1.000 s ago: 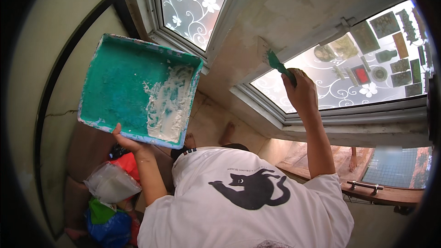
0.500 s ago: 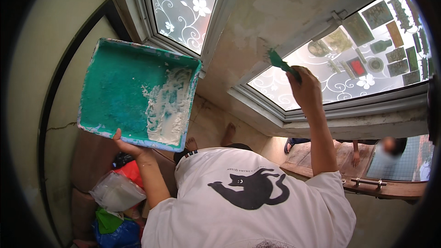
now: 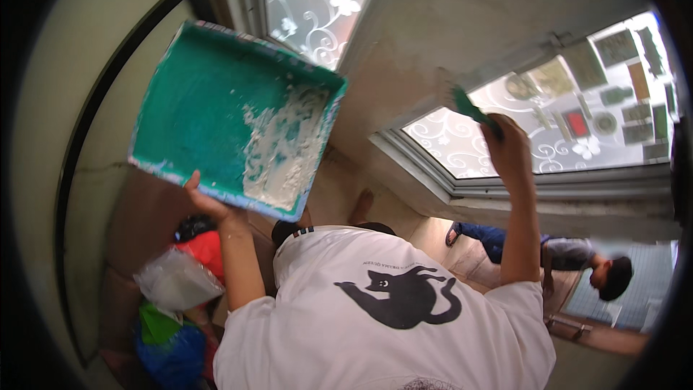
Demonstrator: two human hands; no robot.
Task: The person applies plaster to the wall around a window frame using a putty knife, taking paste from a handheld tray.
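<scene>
My left hand (image 3: 211,204) grips the near edge of a square green plastic tray (image 3: 195,108), the thumb over its rim. The tray is tilted, and white putty-like paste (image 3: 285,148) is smeared along its right side. My right hand (image 3: 507,146) is raised and closed around a green scraper (image 3: 471,107). The scraper's far end is at the wall (image 3: 404,50) between two windows; motion blur hides whether it touches.
Frosted floral windows stand ahead (image 3: 325,0) and at right (image 3: 462,137). Plastic bags (image 3: 177,282) lie on a brown seat at lower left. Beyond an opening at lower right is another person (image 3: 570,254). A dark frame (image 3: 101,87) lines the left wall.
The tray has shifted up and right in view, tilting more. My right hand and the scraper appear slightly lower and further right, as the whole view moves. More of the other person shows.
</scene>
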